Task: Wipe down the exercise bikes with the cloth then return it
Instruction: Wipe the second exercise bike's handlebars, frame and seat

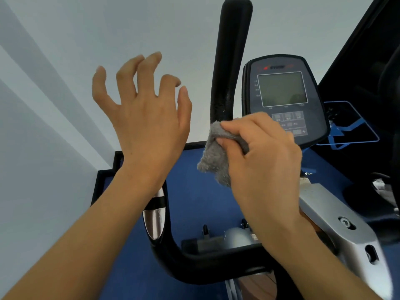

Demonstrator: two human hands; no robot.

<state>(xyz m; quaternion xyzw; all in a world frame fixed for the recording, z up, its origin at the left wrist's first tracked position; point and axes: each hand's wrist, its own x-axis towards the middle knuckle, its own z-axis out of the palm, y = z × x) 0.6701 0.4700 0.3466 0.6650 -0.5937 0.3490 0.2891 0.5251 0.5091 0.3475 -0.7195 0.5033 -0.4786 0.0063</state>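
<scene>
Your right hand (264,161) pinches the grey cloth (214,156) just below the upright black handlebar grip (231,61), whose long axis runs up and away, while your left hand (147,111) hovers spread and empty, farther off.

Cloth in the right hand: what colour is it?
Plain grey, fuzzy, no pattern. The cloth shows best in the head view, bunched in the right hand.

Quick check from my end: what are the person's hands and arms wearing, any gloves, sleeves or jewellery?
Nothing is worn. The left hand and right hand are bare, with no gloves, rings or watch. Both forearms are uncovered down to the frame's edge; no sleeve shows.
</scene>
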